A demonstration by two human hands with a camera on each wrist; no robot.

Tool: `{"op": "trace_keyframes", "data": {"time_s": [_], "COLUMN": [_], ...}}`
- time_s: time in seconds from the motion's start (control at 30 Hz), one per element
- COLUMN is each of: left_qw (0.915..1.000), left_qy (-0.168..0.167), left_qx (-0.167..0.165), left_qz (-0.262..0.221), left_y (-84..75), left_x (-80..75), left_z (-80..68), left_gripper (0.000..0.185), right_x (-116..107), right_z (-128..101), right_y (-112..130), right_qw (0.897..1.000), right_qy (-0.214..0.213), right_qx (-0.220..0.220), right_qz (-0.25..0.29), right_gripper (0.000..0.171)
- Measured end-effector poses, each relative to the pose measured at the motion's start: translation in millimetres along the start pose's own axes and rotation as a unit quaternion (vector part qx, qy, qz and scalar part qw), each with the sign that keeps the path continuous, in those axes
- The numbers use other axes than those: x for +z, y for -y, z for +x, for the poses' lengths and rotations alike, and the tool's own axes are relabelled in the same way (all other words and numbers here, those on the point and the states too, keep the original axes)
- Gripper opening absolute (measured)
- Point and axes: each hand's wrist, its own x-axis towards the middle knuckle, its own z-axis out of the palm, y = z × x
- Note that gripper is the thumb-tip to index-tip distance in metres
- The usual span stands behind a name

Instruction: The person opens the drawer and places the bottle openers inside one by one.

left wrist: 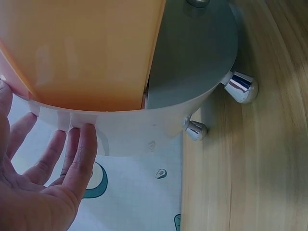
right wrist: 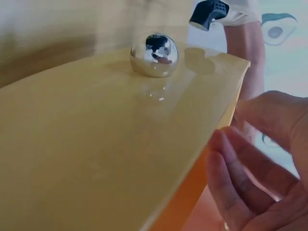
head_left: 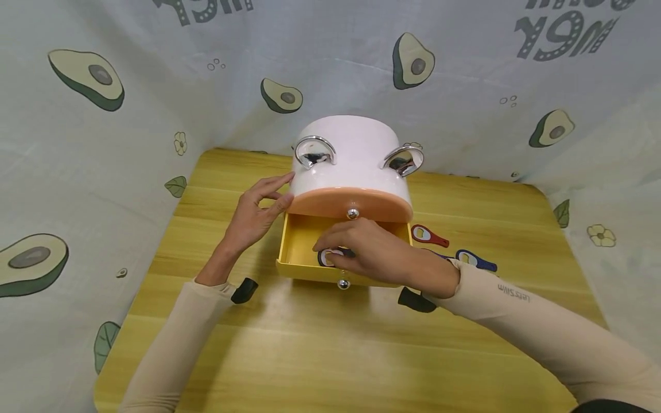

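The bottle opener with the dark rim lies in the open yellow drawer, right under the fingertips of the right hand, whose fingers curl over it and pinch it against the drawer floor near the front wall. The drawer is pulled out of the white cabinet, just below the peach drawer, which is closed. To the left of the grip, the left hand lies flat with straight fingers against the cabinet's side, steadying it and gripping nothing. To the right of the grip, a red bottle opener and a blue bottle opener lie on the wooden table. Judging from this, one opener is going into the drawer, two are left outside, and the drawer is not yet shut
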Motion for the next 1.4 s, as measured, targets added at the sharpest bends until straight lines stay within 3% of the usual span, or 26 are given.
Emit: {"op": "trace_keyframes", "data": {"time_s": [0.23, 0.7, 0.87, 1.1, 1.4], "left_qw": [1.0000, 0.9999, 1.0000, 1.0000, 1.0000], "left_qy": [0.001, -0.002, -0.004, -0.004, -0.006], "left_qx": [-0.001, -0.005, -0.002, 0.005, -0.003], "left_qz": [0.003, 0.009, 0.008, 0.005, 0.004], "left_y": [0.3, 0.6, 0.0, 1.1, -0.3], "left_x": [2.6, 1.3, 1.5, 2.1, 2.2], "left_z": [1.0, 0.9, 0.9, 1.8, 1.2], "left_gripper": [0.044, 0.044, 0.044, 0.044, 0.043], "right_x": [-10, -26, -28, -28, -23], "right_z": [-17, -88, -110, -142, -177], "right_y": [-7, -38, -46, -63, -84], "right_qw": [0.997, 0.989, 0.984, 0.980, 0.982], "right_qy": [-0.066, -0.139, -0.147, -0.159, -0.107], "right_qx": [-0.030, 0.049, 0.091, 0.102, 0.147], "right_qz": [-0.017, -0.026, -0.033, -0.063, -0.047], "right_gripper": [0.017, 0.032, 0.033, 0.038, 0.033]}}
